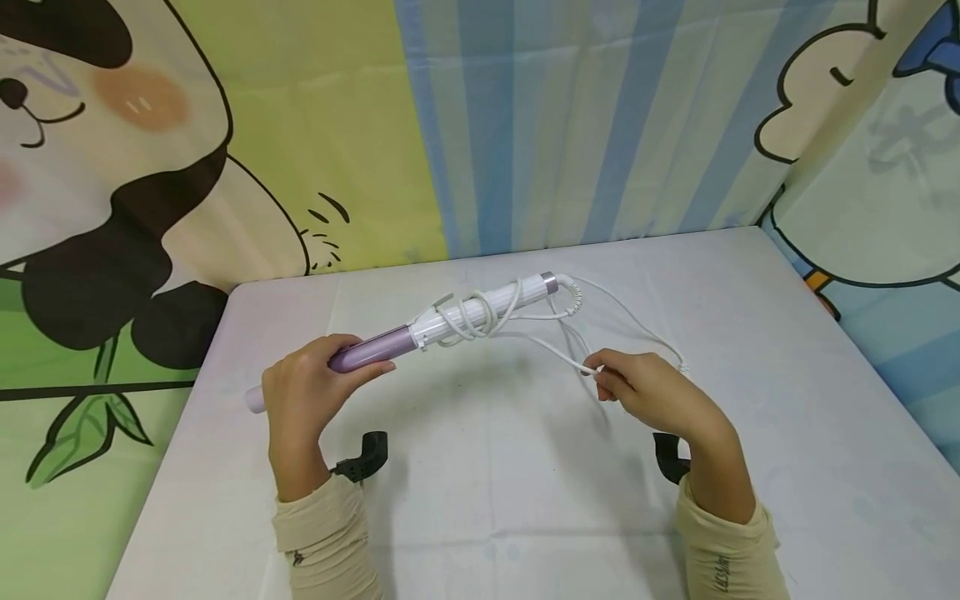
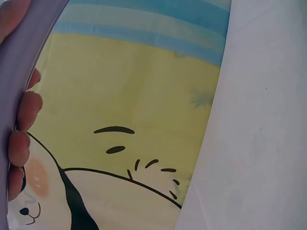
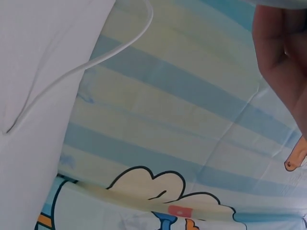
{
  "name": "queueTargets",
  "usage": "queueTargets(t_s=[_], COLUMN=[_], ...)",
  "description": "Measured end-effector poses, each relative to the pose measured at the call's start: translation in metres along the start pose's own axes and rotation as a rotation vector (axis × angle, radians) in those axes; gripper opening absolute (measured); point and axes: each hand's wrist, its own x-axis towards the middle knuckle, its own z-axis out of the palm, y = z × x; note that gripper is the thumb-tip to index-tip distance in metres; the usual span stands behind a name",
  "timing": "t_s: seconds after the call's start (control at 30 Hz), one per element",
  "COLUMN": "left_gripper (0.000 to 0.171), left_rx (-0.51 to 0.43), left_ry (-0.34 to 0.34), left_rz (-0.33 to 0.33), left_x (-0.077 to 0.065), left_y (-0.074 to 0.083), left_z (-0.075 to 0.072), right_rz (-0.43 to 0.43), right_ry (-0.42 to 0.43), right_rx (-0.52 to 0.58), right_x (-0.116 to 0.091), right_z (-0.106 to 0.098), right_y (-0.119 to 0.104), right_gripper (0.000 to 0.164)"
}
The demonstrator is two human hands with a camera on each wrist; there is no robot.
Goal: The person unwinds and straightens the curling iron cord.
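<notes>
A curling iron with a purple barrel and a white handle is held up at a slant over the table. My left hand grips it by the barrel, whose end pokes out to the left of the hand. In the left wrist view, the fingertips curl around the purple barrel. White cord is wound in several loops about the handle. On the right, my right hand pinches a length of this cord between thumb and fingers. Another stretch of cord loops down toward the table in the right wrist view.
The table has a white cover. A printed cloth with a cartoon animal and stripes hangs behind it, continuing along the right side. Black camera mounts sit at both wrists.
</notes>
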Motion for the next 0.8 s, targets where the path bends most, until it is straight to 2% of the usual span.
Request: queueTargets(t_s=[0.13,0.2,0.43,0.7,0.8], left_gripper=[0.052,0.045,0.045,0.046,0.046], left_rx=[0.001,0.005,0.015,0.037,0.032], left_ry=[-0.030,-0.038,-0.068,-0.063,-0.069], left_rz=[-0.017,-0.022,-0.034,-0.022,-0.019], left_x=[0.0003,0.0005,0.0011,0.0008,0.0009], left_y=[0.0012,0.0019,0.0028,0.0028,0.0029], left_z=[0.0000,0.0001,-0.0004,-0.0003,0.0003], right_rz=[-0.017,-0.035,-0.179,-0.327,-0.356], right_ry=[-0.018,-0.021,0.007,0.103,0.128], right_rx=[0.018,0.020,0.051,0.167,0.218], right_x=[-0.0038,-0.0052,-0.0069,-0.0055,-0.0060], right_z=[-0.0024,-0.0033,-0.0042,-0.0028,-0.0048], right_y=[0.0001,0.0003,0.0018,0.0085,0.0096], right_gripper=[0.016,0.016,0.014,0.017,0.015])
